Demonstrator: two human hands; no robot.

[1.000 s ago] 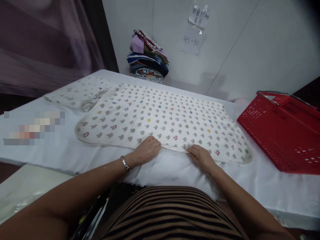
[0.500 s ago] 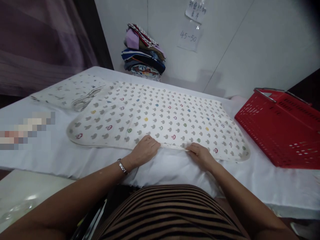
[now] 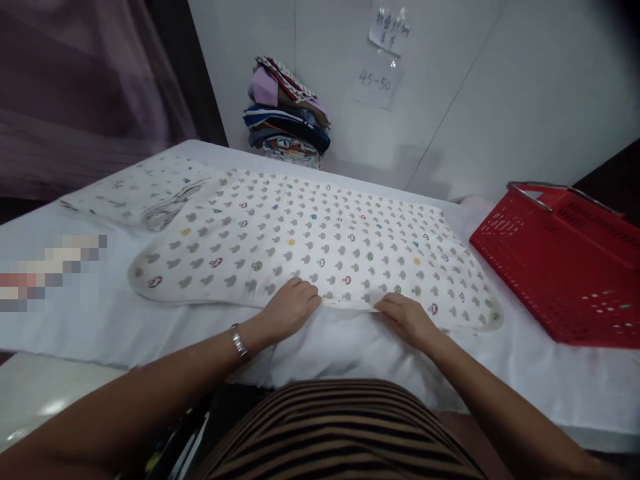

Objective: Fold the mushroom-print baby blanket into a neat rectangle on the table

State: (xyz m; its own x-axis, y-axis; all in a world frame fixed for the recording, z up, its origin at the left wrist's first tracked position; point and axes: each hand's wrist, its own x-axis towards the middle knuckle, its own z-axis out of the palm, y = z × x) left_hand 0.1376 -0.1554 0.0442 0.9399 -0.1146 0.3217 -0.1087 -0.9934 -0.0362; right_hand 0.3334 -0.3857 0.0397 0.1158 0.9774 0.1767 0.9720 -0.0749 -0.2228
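Observation:
A white cloth (image 3: 310, 233) printed with grey and coloured mushrooms lies spread across the white-covered table. Its corners are rounded. My left hand (image 3: 290, 310), with a silver band on the wrist, is closed on the cloth's near edge around the middle. A short way to the right, my right hand (image 3: 407, 320) pinches the same edge. Between the two hands the edge runs nearly straight. The fingertips of both hands are partly hidden by the fold of the edge.
Another patterned white cloth (image 3: 135, 190), folded in layers, lies at the back left of the table (image 3: 115, 327). A red basket (image 3: 540, 267) stands on the right. Folded fabrics (image 3: 287, 117) are stacked beyond the far edge, by a wall with paper signs (image 3: 375, 83).
The view has tilted slightly, so most things appear a little lower. Both hands keep their hold on the near edge, and the cloth has hardly shifted.

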